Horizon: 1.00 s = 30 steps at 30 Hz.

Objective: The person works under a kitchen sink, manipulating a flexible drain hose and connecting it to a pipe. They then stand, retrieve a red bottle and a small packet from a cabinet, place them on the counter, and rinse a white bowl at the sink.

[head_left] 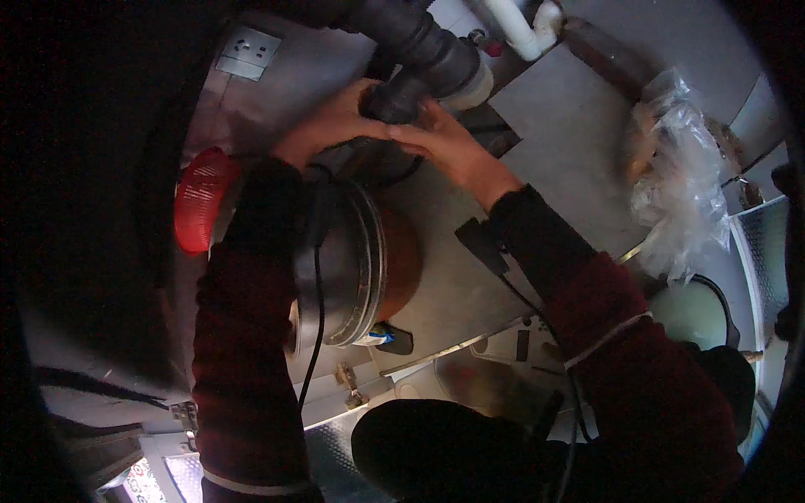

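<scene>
Both hands reach to a dark plastic pipe fitting (396, 100) at the top middle. My left hand (336, 122) curls round its left side, the thumb stretched along its lower edge. On the right side, my right hand (446, 141) has its fingers against the same fitting, and the two hands meet just below it. Above, the fitting joins a thick dark drain pipe (434, 53), with a pale ring (471, 88) at the thick pipe's lower end. The far side of the fitting and some fingertips are hidden.
Below the hands stands a large metal pot (333, 264); a red plastic basket (202, 200) is left of it. Clear plastic bags (682, 176) hang at the right, near white pipes (519, 28). Cables hang by both forearms. A wall socket (248, 51) is at upper left.
</scene>
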Available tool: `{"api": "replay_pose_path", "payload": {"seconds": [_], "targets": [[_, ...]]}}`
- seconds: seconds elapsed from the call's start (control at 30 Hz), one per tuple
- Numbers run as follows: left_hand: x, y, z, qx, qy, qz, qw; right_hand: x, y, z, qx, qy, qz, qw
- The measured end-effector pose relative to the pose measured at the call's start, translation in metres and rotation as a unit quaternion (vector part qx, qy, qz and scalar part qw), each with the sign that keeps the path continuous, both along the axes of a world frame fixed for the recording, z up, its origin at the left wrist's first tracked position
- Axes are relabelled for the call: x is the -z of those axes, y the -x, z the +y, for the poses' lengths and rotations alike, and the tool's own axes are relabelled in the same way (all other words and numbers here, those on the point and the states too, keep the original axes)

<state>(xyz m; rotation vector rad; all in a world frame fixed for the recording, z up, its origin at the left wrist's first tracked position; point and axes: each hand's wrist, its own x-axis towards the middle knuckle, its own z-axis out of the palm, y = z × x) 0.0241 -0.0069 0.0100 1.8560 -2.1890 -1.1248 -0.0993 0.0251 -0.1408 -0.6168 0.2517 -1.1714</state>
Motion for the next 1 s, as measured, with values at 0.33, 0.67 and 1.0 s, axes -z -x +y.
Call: {"api": "replay_pose_path", "payload": {"seconds": [0.33,0.67,1.0], "targets": [[0.020,0.011,0.010,0.029,0.196,-0.169,0.965,0.025,0.023,0.015,-0.034,0.030,0.007,0.999],[-0.010,0.030,-0.004,-0.011,-0.099,-0.045,0.994,0.002,-0.019,0.029,0.063,-0.060,-0.072,0.994],[0.028,0.023,0.013,-0.010,0.209,-0.097,0.973,0.005,-0.020,0.021,0.071,-0.084,-0.042,0.993]]}}
